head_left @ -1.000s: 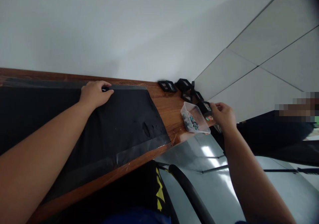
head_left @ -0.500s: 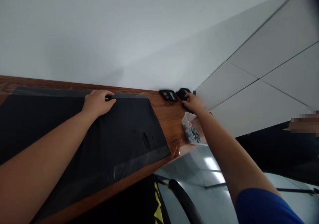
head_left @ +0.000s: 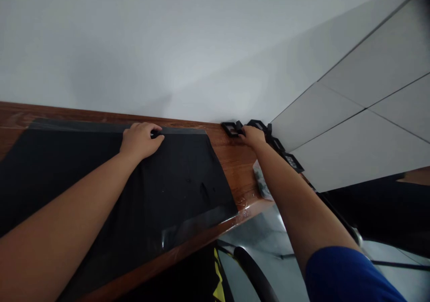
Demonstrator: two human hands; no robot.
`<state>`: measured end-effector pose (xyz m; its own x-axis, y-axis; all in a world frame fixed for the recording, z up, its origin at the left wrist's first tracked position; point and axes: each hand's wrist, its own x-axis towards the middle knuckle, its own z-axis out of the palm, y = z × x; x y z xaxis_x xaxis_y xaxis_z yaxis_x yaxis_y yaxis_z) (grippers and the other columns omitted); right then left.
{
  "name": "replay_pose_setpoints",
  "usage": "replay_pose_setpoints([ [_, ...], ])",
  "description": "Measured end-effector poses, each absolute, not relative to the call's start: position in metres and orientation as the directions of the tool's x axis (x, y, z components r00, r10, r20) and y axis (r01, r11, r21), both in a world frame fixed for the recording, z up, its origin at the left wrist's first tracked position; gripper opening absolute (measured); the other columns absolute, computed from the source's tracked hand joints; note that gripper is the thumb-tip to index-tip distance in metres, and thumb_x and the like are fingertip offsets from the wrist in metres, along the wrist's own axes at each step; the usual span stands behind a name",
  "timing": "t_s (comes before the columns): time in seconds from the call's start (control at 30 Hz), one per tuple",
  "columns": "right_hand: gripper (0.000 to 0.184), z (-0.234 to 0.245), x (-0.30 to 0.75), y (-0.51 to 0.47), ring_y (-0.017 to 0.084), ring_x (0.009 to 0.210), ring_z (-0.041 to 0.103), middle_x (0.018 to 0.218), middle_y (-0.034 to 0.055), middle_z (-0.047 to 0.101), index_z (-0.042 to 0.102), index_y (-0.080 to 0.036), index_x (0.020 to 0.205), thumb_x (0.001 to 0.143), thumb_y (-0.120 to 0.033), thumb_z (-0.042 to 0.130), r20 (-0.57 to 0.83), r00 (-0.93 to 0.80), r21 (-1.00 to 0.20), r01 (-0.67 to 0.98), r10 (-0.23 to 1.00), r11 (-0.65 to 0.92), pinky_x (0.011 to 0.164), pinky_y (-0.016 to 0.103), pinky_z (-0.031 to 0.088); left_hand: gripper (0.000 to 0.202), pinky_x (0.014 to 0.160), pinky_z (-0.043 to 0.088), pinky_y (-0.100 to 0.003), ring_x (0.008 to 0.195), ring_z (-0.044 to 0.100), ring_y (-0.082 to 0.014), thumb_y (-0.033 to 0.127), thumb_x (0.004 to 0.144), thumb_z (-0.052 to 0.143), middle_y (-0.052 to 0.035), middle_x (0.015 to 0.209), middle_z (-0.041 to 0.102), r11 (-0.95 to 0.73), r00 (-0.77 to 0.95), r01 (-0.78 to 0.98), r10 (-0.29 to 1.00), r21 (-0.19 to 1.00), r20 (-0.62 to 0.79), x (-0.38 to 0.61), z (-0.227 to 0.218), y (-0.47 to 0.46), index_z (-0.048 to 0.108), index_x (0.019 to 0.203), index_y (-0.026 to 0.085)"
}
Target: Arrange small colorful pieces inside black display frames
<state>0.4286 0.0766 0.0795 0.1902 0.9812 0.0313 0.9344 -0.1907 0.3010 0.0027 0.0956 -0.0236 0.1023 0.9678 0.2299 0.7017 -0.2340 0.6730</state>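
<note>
Moved since half a second ago: right hand (head_left: 252,136), from the black frame nearer the wall corner leftward to the black frames (head_left: 231,129) at the back of the wooden table (head_left: 231,159); fingers curled on one frame, grip not clearly shown. Left hand (head_left: 141,140): unchanged, pressed flat with fingers bent over the far edge of the black sheet (head_left: 168,181), touching a small dark piece there. Sheet: spread across the table, near edge glossy. Clear plastic tub (head_left: 260,183): at the table's right end, mostly hidden behind the right forearm. Further black frames (head_left: 289,159): in a row along the tiled wall.
</note>
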Motion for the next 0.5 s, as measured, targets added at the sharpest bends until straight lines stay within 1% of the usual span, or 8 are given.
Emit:
replay_pose_setpoints([
  [0.07,0.031,0.091,0.419,0.074,0.032,0.135,0.073,0.146,0.0226,0.08,0.077,-0.014,0.137,0.114,-0.028,0.063,0.054,0.159,0.312,0.935,0.986,-0.168,0.101,0.037,0.053,0.036,0.125,0.046,-0.077,0.146,0.064,-0.0553,0.047,0.088,0.076,-0.0183,0.141,0.083,-0.23,0.095,0.697,0.968,0.679,0.231,0.003,-0.024,0.096,0.088,0.117,0.029],
  [0.17,0.038,0.103,0.388,0.064,0.035,0.139,0.072,0.149,0.0212,0.079,0.073,-0.016,0.146,0.117,-0.035,0.059,0.108,0.088,0.307,0.945,0.99,-0.117,0.104,0.04,0.054,0.036,0.126,0.046,-0.075,0.146,0.064,-0.055,0.05,0.086,0.077,-0.0176,0.139,0.084,-0.226,0.09,0.685,0.97,0.693,0.227,0.003,-0.024,0.097,0.087,0.114,0.031],
  [0.23,0.037,0.101,0.354,0.052,0.034,0.135,0.074,0.145,0.0181,0.081,0.074,-0.019,0.145,0.116,-0.038,0.06,0.146,-0.027,0.25,0.968,0.989,-0.011,0.102,0.041,0.056,0.036,0.126,0.044,-0.076,0.147,0.063,-0.0558,0.055,0.086,0.076,-0.0176,0.137,0.084,-0.207,0.076,0.669,0.975,0.714,0.211,0.002,-0.023,0.098,0.086,0.111,0.032],
  [0.27,0.035,0.097,0.334,0.045,0.034,0.132,0.076,0.142,0.0169,0.082,0.075,-0.019,0.142,0.115,-0.038,0.062,0.153,-0.12,0.2,0.976,0.981,0.089,0.101,0.041,0.057,0.037,0.127,0.042,-0.076,0.148,0.062,-0.0563,0.059,0.088,0.075,-0.0179,0.136,0.085,-0.188,0.06,0.638,0.979,0.747,0.195,0.002,-0.023,0.098,0.086,0.11,0.031],
  [0.3,0.032,0.091,0.313,0.038,0.033,0.13,0.077,0.14,0.0156,0.083,0.076,-0.02,0.138,0.115,-0.038,0.063,0.156,-0.211,0.151,0.97,0.965,0.188,0.101,0.041,0.057,0.042,0.128,0.042,-0.076,0.148,0.063,-0.0561,0.064,0.092,0.07,-0.0182,0.136,0.085,-0.167,0.044,0.587,0.984,0.792,0.175,0.001,-0.022,0.098,0.086,0.111,0.03],
  [0.37,0.033,0.076,0.271,0.027,0.032,0.131,0.077,0.143,0.0141,0.083,0.074,-0.021,0.14,0.117,-0.041,0.062,0.176,-0.355,0.05,0.935,0.918,0.352,0.101,0.04,0.059,0.063,0.126,0.045,-0.07,0.144,0.068,-0.0517,0.075,0.103,0.05,-0.0187,0.14,0.084,-0.138,0.032,0.432,0.99,0.891,0.138,0.001,-0.019,0.095,0.084,0.121,0.026],
  [0.43,0.037,0.062,0.233,0.02,0.031,0.131,0.078,0.146,0.0125,0.082,0.07,-0.023,0.146,0.12,-0.045,0.057,0.231,-0.382,-0.048,0.914,0.895,0.403,0.099,0.04,0.061,0.085,0.12,0.052,-0.063,0.135,0.074,-0.0451,0.08,0.11,0.024,-0.0186,0.143,0.084,-0.12,0.074,0.27,0.992,0.955,0.104,0.002,-0.013,0.09,0.08,0.136,0.021],
  [0.5,0.037,0.055,0.203,0.019,0.028,0.134,0.077,0.153,0.0097,0.08,0.067,-0.026,0.151,0.123,-0.046,0.053,0.281,-0.398,-0.125,0.887,0.874,0.444,0.102,0.038,0.062,0.094,0.114,0.056,-0.06,0.132,0.075,-0.0427,0.082,0.111,0.016,-0.0167,0.135,0.087,-0.078,0.16,0.116,0.985,0.99,0.059,0.002,-0.004,0.083,0.078,0.144,0.02],
])
